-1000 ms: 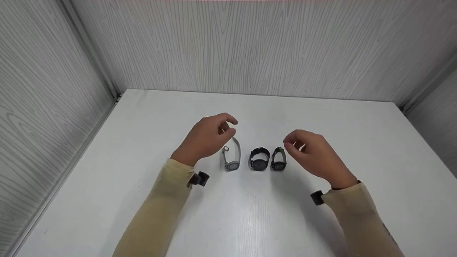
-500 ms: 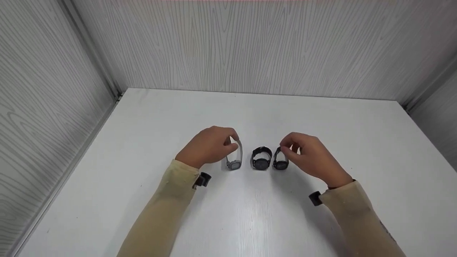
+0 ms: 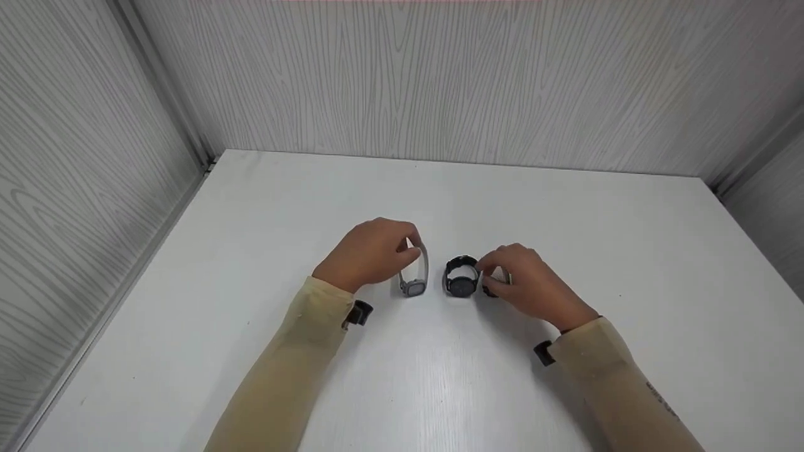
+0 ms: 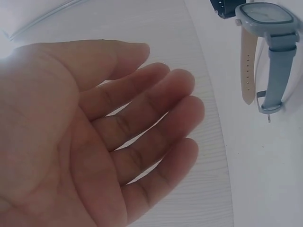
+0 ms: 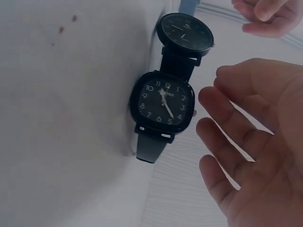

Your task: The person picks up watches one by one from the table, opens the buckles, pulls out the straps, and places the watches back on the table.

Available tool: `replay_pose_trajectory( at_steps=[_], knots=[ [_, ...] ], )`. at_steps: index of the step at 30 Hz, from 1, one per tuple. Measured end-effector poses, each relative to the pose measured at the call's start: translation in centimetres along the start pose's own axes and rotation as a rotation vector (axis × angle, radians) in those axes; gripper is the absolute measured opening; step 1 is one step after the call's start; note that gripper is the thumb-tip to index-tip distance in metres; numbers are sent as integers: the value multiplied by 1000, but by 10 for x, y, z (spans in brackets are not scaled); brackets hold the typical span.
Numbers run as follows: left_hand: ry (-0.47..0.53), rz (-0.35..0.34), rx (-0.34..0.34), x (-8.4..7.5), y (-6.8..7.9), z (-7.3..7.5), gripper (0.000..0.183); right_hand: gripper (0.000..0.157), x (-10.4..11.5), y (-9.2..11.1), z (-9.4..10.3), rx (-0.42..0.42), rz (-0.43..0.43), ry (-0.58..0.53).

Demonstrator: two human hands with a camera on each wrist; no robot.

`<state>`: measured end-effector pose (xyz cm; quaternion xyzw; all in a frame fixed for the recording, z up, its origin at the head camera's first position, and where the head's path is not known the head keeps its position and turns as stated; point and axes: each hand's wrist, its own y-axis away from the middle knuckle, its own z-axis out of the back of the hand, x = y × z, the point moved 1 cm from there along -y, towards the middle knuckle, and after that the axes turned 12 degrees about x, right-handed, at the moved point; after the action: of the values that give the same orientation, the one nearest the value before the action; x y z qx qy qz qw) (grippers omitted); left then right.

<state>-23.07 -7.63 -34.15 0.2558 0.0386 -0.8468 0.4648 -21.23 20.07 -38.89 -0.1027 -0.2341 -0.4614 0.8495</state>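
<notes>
Three wristwatches stand in a row on the white table. The leftmost, a light grey watch (image 3: 414, 288), lies below the fingertips of my left hand (image 3: 370, 254), which overlap its strap in the head view. In the left wrist view the fingers are loosely bent around nothing, apart from the watch. In the middle is a round black watch (image 3: 462, 287), its strap looped. Beside it, the black watch with a rounded square dial (image 5: 163, 102) is partly hidden in the head view by my right hand (image 3: 527, 279), whose relaxed fingers are close beside its case.
The white tabletop (image 3: 314, 188) extends around the watches. A wood-grain panel (image 3: 402, 81) rises along its back edge, with another panel (image 3: 81, 188) on the left side. Each sleeve carries a small black wrist mount (image 3: 358, 312).
My left hand has come down and toward the grey watch, then stayed nearly still. My right hand has moved left and down over the square watch. The watches remain in place.
</notes>
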Motion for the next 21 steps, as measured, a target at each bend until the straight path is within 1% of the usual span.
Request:
replay_pose_trajectory(
  at_steps=[4,8,12,16,18,21],
  knots=[
    [-8,8,10,-1,0,0,22,22,-6,-3,-8,-8,53,22],
    [-5,13,21,-3,-2,-2,22,22,-9,-3,-12,-19,123,70],
    [8,11,29,-3,-2,-4,21,20,-10,-3,-13,-2,144,74],
    [8,-10,23,-3,-2,-6,22,17,-8,-4,-12,25,142,102],
    [3,-26,11,-4,-2,-6,22,17,-7,-5,-13,20,168,137],
    [-11,-42,-5,-5,-2,-6,22,18,-7,-6,-13,-9,223,181]
  ],
)
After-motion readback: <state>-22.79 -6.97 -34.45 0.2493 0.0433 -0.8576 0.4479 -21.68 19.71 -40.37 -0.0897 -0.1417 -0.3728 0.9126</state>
